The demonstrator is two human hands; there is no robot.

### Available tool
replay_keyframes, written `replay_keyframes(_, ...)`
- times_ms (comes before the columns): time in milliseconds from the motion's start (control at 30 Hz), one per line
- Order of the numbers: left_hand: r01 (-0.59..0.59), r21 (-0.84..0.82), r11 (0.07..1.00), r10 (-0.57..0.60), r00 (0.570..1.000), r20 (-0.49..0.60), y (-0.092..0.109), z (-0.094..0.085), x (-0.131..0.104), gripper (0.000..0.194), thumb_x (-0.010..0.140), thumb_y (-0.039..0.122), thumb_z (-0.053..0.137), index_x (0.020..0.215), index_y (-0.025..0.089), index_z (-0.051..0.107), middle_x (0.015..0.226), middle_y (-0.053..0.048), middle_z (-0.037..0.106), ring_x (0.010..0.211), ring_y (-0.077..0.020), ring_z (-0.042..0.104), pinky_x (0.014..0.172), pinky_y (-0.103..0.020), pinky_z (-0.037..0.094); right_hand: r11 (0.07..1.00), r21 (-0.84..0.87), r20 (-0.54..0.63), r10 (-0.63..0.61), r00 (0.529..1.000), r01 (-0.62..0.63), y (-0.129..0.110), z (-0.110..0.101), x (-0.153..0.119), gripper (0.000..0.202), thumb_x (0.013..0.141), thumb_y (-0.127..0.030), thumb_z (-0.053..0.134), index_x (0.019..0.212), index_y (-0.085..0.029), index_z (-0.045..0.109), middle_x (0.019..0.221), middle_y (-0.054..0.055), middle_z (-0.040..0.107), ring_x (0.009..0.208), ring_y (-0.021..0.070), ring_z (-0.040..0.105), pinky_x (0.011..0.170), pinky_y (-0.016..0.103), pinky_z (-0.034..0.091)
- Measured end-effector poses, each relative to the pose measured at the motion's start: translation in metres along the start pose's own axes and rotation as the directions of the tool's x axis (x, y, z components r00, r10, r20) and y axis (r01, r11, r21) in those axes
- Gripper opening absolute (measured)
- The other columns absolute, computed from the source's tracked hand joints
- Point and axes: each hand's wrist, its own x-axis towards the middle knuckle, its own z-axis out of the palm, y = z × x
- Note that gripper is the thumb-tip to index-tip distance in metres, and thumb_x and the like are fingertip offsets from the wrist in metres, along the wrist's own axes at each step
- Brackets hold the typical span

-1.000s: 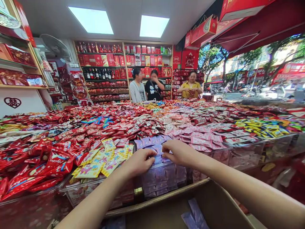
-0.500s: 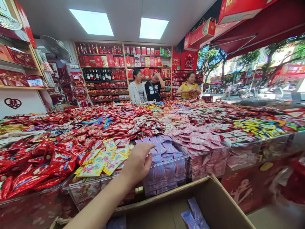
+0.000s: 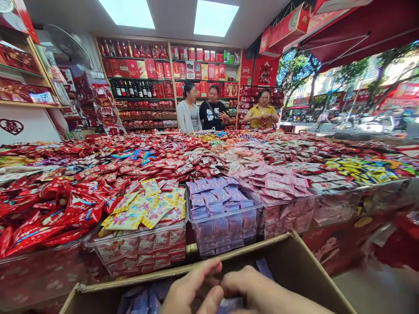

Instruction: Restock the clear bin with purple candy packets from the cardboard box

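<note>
Both my hands are over the open cardboard box [image 3: 314,274] at the bottom. My left hand [image 3: 193,290] has its thumb and fingers apart, close to purple packets. My right hand [image 3: 252,283] is curled beside it, its fingertips partly hidden near a purple packet [image 3: 231,304]. More purple packets [image 3: 140,301] lie at the box's left side. Beyond the box, a clear bin [image 3: 225,218] holds purple packets [image 3: 216,196] in rows. Yellow packets [image 3: 131,216] top the bin to its left, and pink packets [image 3: 278,183] fill the one to its right.
Red packets [image 3: 75,209] heap up at the left, and yellow-blue ones [image 3: 363,170] at the right. Two people [image 3: 212,114] stand behind the display, with a person in yellow [image 3: 262,115] farther right. Shelves [image 3: 140,76] line the back wall.
The hand at the purple bin has left it, and both hands are now over the box. The view has tilted down, showing more purple packets at the box's left side.
</note>
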Motion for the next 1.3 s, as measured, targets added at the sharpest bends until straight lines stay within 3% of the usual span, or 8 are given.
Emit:
replay_keyframes(167, 0.399, -0.322, 0.858, -0.36, 0.916, 0.176, 0.03, -0.006, 0.011, 0.022, 0.076, 0.029, 0.055, 0.096, 0.022, 0.062, 0.083, -0.002, 0.071, 0.072, -0.0153, 0.062, 0.065, -0.023, 0.049, 0.945, 0.29, -0.172, 0.207, 0.963, -0.152, 0.007, -0.02, 0.012, 0.027, 0.073, -0.039, 0.055, 0.077, -0.012, 0.055, 0.066, 0.0, 0.053, 0.058, 0.0088, 0.045, 0.053, 0.02, 0.035)
replay_keyframes(333, 0.414, -0.464, 0.783, -0.412, 0.904, 0.113, 0.024, 0.0, 0.013, 0.024, 0.072, 0.028, 0.06, 0.094, 0.017, 0.059, 0.069, -0.002, 0.069, 0.065, -0.0141, 0.061, 0.054, -0.021, 0.047, 0.921, 0.367, -0.227, 0.221, 0.948, -0.127, 0.01, -0.018, 0.008, 0.031, 0.074, -0.044, 0.053, 0.069, -0.013, 0.051, 0.061, -0.001, 0.049, 0.056, 0.0079, 0.042, 0.051, 0.02, 0.035)
replay_keyframes(567, 0.441, -0.566, 0.697, -0.467, 0.878, 0.109, 0.025, 0.011, 0.012, 0.034, 0.064, 0.026, 0.068, 0.092, 0.013, 0.056, 0.059, 0.0, 0.068, 0.055, -0.0109, 0.058, 0.05, -0.02, 0.043, 0.817, 0.56, -0.101, 0.233, 0.967, -0.138, 0.004, -0.011, 0.007, 0.034, 0.061, -0.025, 0.068, 0.086, -0.015, 0.047, 0.074, -0.001, 0.055, 0.062, 0.0081, 0.048, 0.056, 0.021, 0.038)
replay_keyframes(767, 0.414, -0.593, 0.691, -0.492, 0.87, 0.034, 0.025, 0.012, 0.014, 0.037, 0.062, 0.025, 0.07, 0.093, 0.018, 0.053, 0.065, 0.001, 0.07, 0.061, -0.0122, 0.061, 0.054, -0.019, 0.045, 0.868, 0.491, -0.189, 0.192, 0.963, -0.076, 0.006, -0.009, 0.005, 0.027, 0.064, -0.018, 0.064, 0.084, -0.017, 0.047, 0.076, -0.002, 0.053, 0.069, 0.0091, 0.049, 0.063, 0.021, 0.038)
replay_keyframes(967, 0.29, -0.336, 0.896, -0.328, 0.943, -0.062, 0.022, 0.017, 0.008, 0.021, 0.068, 0.023, 0.064, 0.087, 0.024, 0.056, 0.076, 0.002, 0.067, 0.069, -0.0148, 0.061, 0.063, -0.021, 0.047, 0.966, 0.257, -0.19, 0.062, 0.98, -0.011, 0.003, -0.011, 0.001, 0.019, 0.073, -0.027, 0.057, 0.089, -0.016, 0.054, 0.08, 0.001, 0.057, 0.074, 0.0118, 0.05, 0.067, 0.023, 0.039)
replay_keyframes(1100, 0.001, 0.065, 0.998, 0.001, 1.0, -0.031, 0.036, 0.006, 0.014, 0.022, 0.074, 0.019, 0.056, 0.094, 0.029, 0.054, 0.078, 0.002, 0.064, 0.069, -0.015, 0.06, 0.063, -0.023, 0.048, 0.999, 0.031, -0.237, -0.006, 0.972, 0.013, -0.007, -0.023, -0.004, 0.015, 0.078, -0.028, 0.05, 0.078, -0.014, 0.057, 0.071, 0.001, 0.057, 0.067, 0.0115, 0.051, 0.063, 0.022, 0.04)
replay_keyframes(1200, -0.336, 0.395, 0.855, 0.341, 0.938, 0.058, 0.053, -0.011, 0.046, 0.027, 0.078, 0.012, 0.048, 0.1, 0.027, 0.052, 0.098, -0.001, 0.06, 0.093, -0.0166, 0.053, 0.082, -0.025, 0.042, 0.999, 0.021, -0.448, -0.017, 0.894, 0.029, -0.017, -0.049, -0.006, 0.013, 0.076, -0.028, 0.053, 0.082, -0.017, 0.052, 0.072, 0.0, 0.057, 0.067, 0.0118, 0.053, 0.061, 0.023, 0.041)
replay_keyframes(1300, -0.381, 0.613, 0.692, 0.335, 0.922, 0.195, 0.062, -0.021, 0.097, 0.025, 0.081, 0.015, 0.041, 0.1, 0.019, 0.055, 0.102, -0.005, 0.059, 0.098, -0.0172, 0.049, 0.087, -0.028, 0.036, 0.994, 0.015, -0.676, -0.071, 0.734, 0.109, -0.025, -0.086, 0.003, 0.019, 0.072, -0.029, 0.057, 0.085, -0.02, 0.046, 0.07, -0.001, 0.055, 0.064, 0.0118, 0.052, 0.058, 0.023, 0.042)
